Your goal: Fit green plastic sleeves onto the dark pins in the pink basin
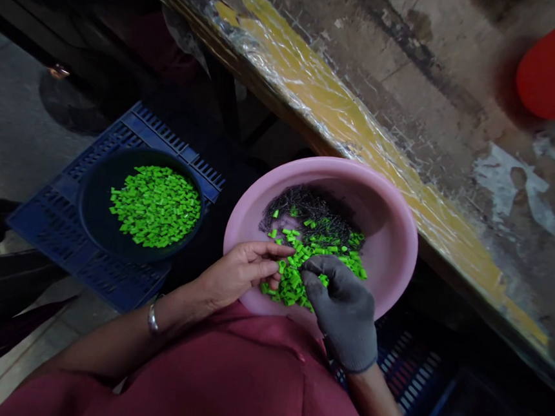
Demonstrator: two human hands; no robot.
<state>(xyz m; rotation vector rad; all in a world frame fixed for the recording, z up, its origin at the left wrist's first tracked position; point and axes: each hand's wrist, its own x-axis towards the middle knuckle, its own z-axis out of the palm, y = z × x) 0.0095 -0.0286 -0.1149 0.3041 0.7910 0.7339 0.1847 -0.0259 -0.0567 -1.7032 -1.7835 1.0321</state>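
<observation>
A pink basin [402, 258] sits in front of my body, holding small bright green plastic tubes [294, 290] and a pile of thin dark metal pieces [307, 204]. My left hand [245, 270], bare with a silver bracelet, is over the basin's near left side. Its thumb and fingers pinch a small green tube [281, 266]. My right hand [344, 301] wears a grey glove and is closed in a pinch beside the left fingertips, above the green tubes. Whatever lies between the gloved fingers is too small or hidden to make out.
To the left, a dark round basin [86, 207] with many green tubes rests on a blue slatted plastic crate [38, 219]. A worn workbench [413, 103] edged with yellow tape runs along the far side, bearing a red bucket [552, 70]. Another blue crate [410, 362] is at lower right.
</observation>
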